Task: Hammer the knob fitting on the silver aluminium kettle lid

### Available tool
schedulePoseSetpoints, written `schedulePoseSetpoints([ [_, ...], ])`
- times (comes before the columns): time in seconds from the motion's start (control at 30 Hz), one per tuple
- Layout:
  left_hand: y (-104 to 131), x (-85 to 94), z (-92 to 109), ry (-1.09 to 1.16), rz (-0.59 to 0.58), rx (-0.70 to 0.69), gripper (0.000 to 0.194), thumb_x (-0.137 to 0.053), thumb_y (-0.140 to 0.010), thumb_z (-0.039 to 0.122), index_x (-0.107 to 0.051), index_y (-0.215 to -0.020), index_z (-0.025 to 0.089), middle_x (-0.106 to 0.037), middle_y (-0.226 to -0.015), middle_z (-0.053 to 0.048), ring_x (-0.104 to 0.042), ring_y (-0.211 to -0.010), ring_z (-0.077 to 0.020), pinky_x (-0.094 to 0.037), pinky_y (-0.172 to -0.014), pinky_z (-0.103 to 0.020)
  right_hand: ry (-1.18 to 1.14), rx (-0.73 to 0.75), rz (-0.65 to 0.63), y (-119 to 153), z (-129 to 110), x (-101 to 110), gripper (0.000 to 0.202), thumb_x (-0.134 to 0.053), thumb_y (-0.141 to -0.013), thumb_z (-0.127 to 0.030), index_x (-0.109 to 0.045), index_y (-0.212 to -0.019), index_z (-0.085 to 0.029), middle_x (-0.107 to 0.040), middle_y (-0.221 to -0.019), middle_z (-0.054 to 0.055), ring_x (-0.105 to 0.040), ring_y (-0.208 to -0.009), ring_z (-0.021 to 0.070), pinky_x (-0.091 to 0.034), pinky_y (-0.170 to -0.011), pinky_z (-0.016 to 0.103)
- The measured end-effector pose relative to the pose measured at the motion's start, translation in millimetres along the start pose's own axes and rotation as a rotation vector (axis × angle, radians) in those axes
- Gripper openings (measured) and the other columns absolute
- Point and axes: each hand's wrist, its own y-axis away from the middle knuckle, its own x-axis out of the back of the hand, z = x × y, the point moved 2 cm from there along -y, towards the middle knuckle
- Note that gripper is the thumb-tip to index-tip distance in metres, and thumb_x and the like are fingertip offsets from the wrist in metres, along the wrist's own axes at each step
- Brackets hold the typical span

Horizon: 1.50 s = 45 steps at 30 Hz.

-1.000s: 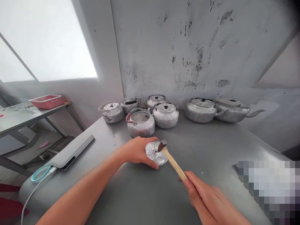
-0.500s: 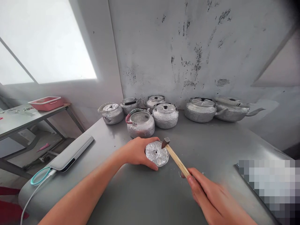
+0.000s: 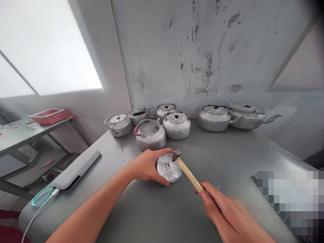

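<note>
Thumb and fingers of my left hand (image 3: 149,165) grip the rim of a round, hammered silver lid (image 3: 168,170) with a small hole at its centre. Wrapped in my right hand (image 3: 217,202) is the wooden handle of a hammer (image 3: 188,172). Its metal head is over the lid's upper right edge; whether it touches the metal I cannot tell. Just behind the lid stands a lidless silver kettle (image 3: 151,140) with a red and dark wrapped handle. A lidded kettle (image 3: 177,128) is beside it.
More silver kettles (image 3: 214,119) line the wall side of the grey table (image 3: 157,212). On the left lies a grey power bank (image 3: 77,170) with a white cable. A blurred-out rectangle (image 3: 291,199) covers the right corner. A pink basket (image 3: 49,116) sits on another table.
The hammer head has shifted slightly left and down over the lid. My left hand keeps its grip on the rim. The whole view has tilted a little.
</note>
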Motion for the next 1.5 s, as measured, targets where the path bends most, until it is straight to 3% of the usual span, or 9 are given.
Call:
schedulePoseSetpoints([
  [0.23,1.8,1.9,4.8,-0.039,0.006,0.014,0.102,-0.085,-0.055,0.056,-0.040,-0.146,0.043,-0.067,-0.108,-0.002,-0.060,-0.109,-0.0328,-0.051,-0.087,-0.038,0.016,-0.018,0.036,2.2,3.2,-5.0,0.042,-0.029,-0.101,-0.045,-0.057,-0.073,-0.029,-0.061,-0.052,-0.003,-0.058,-0.043,0.0191,-0.045,-0.047,0.028],
  [0.5,1.8,1.8,4.5,-0.022,0.001,0.014,0.102,-0.084,-0.054,0.055,-0.039,-0.145,0.044,-0.066,-0.113,-0.001,-0.060,-0.109,-0.0323,-0.050,-0.088,-0.037,0.047,0.000,0.005,-1.3,-3.4,-0.7,0.041,-0.030,-0.102,-0.039,-0.057,-0.072,-0.030,-0.058,-0.049,-0.004,-0.054,-0.040,0.0178,-0.041,-0.043,0.027],
  [0.77,2.0,3.1,5.1,0.007,-0.007,-0.010,0.094,-0.084,-0.056,0.052,-0.043,-0.140,0.044,-0.068,-0.114,0.003,-0.061,-0.107,-0.0304,-0.050,-0.086,-0.035,0.023,-0.016,0.017,3.1,3.8,-8.0,0.043,-0.027,-0.102,-0.047,-0.053,-0.072,-0.030,-0.061,-0.052,-0.004,-0.057,-0.043,0.0193,-0.044,-0.048,0.028],
  [1.07,0.7,1.2,1.7,-0.004,-0.011,0.001,0.099,-0.085,-0.054,0.055,-0.043,-0.143,0.041,-0.067,-0.122,0.002,-0.059,-0.115,-0.0320,-0.048,-0.090,-0.035,0.027,-0.014,-0.002,3.9,4.6,-9.5,0.046,-0.023,-0.101,-0.051,-0.053,-0.074,-0.030,-0.059,-0.051,-0.003,-0.056,-0.042,0.0201,-0.040,-0.046,0.030],
  [1.33,-0.8,0.6,-1.4,0.042,-0.030,-0.027,0.093,-0.085,-0.055,0.054,-0.046,-0.139,0.039,-0.070,-0.113,0.003,-0.063,-0.108,-0.0288,-0.047,-0.089,-0.033,-0.020,-0.012,-0.063,3.2,11.6,-10.6,0.040,-0.028,-0.099,-0.052,-0.049,-0.073,-0.030,-0.059,-0.054,-0.002,-0.053,-0.044,0.0198,-0.039,-0.046,0.029],
  [1.5,-1.2,0.0,-4.2,0.060,-0.032,-0.045,0.094,-0.085,-0.056,0.054,-0.047,-0.139,0.037,-0.071,-0.111,0.003,-0.064,-0.106,-0.0279,-0.048,-0.088,-0.032,-0.074,-0.081,-0.035,-0.2,5.0,-8.1,0.039,-0.031,-0.099,-0.049,-0.049,-0.071,-0.030,-0.055,-0.053,-0.002,-0.050,-0.045,0.0196,-0.038,-0.048,0.030],
])
